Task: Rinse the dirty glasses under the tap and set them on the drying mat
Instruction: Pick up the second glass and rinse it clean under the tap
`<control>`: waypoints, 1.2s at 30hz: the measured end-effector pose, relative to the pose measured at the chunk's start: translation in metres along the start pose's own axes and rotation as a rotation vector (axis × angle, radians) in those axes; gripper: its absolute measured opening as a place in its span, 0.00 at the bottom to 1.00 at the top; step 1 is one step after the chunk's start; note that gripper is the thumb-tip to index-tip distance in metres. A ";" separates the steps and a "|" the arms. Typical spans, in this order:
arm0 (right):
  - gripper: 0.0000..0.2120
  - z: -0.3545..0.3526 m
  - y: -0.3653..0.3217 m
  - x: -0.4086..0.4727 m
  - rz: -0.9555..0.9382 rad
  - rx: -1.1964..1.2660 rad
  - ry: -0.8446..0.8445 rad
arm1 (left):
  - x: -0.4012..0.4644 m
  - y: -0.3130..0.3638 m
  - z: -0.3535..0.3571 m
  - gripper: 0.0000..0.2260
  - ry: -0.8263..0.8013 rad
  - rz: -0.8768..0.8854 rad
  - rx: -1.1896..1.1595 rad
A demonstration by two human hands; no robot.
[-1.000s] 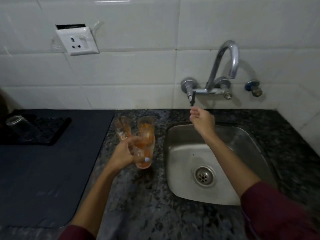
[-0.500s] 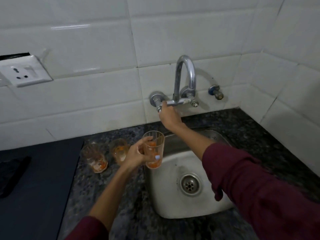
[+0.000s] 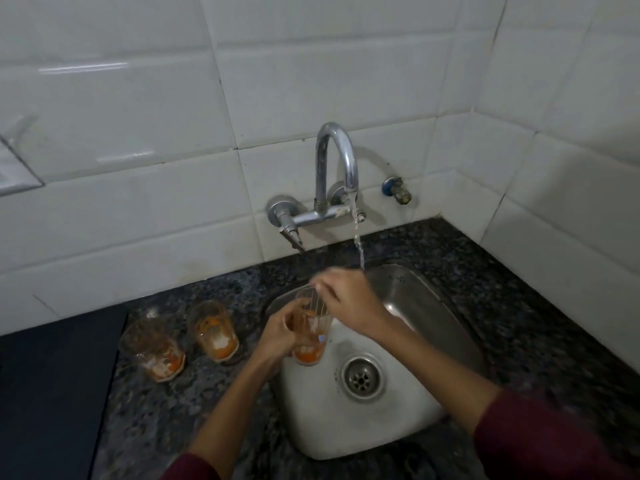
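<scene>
At nine o'clock in the view a dark mat [image 3: 52, 393] covers the counter's left end. Just to its right, on the speckled granite counter [image 3: 166, 427], stand two dirty glasses, both upright with orange residue in the bottom: the left glass [image 3: 154, 353] at about eight o'clock from the sink, and the second glass [image 3: 214, 330] just beside it, toward two o'clock of the first; the two look apart, though only narrowly.

The left hand [image 3: 277, 336] comes up from six o'clock on a bare forearm with a maroon sleeve at the bottom edge. Its fingers are curled closed around the held glass [image 3: 308, 337], gripping the wall from the left side. That glass is upright, tilted slightly, over the left rim of the steel sink [image 3: 408, 431], with orange dregs at its base.

The right hand [image 3: 349, 299] reaches in from five o'clock, forearm crossing above the drain [image 3: 362, 377]. It lies over the glass's mouth, palm down, fingers loosely bent and partly spread; the fingertips are blurred, so whether they pinch the rim or only touch it I cannot tell.

At twelve o'clock from the hands, the wall tap [image 3: 337, 157] runs: a thin stream of water [image 3: 358, 244] falls from the spout and passes just behind the right hand's knuckles, at one o'clock from the held glass, not into it.
</scene>
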State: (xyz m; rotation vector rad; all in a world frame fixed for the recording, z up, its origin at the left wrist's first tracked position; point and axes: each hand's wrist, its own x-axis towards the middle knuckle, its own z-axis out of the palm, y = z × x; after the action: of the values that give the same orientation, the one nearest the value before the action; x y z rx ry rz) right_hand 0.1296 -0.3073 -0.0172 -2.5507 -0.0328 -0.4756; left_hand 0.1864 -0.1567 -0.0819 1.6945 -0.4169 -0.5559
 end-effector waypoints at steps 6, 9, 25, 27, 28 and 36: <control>0.14 -0.023 0.025 -0.027 -0.044 -0.220 -0.345 | 0.025 0.007 0.033 0.34 -0.108 0.049 0.006; 0.09 -0.023 0.035 -0.020 0.128 -0.088 -0.308 | 0.032 0.010 0.041 0.36 -0.082 0.040 -0.049; 0.09 -0.013 0.061 -0.015 0.051 0.274 -0.434 | 0.049 -0.014 0.028 0.21 -0.100 -0.481 -0.733; 0.07 -0.012 0.051 -0.008 0.313 0.607 -0.343 | 0.052 -0.024 0.039 0.20 0.076 -0.315 -0.858; 0.06 -0.011 0.046 -0.005 0.461 0.773 -0.310 | 0.051 -0.026 0.045 0.17 0.178 -0.222 -0.879; 0.20 0.011 0.094 -0.021 -0.325 -0.077 -0.674 | 0.054 -0.016 0.039 0.09 0.256 -0.514 -0.769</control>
State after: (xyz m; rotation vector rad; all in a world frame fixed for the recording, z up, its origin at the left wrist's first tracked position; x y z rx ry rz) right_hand 0.1248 -0.3802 -0.0806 -2.6696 -0.6878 0.2938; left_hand 0.2080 -0.2150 -0.1107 1.0823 0.4014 -0.7375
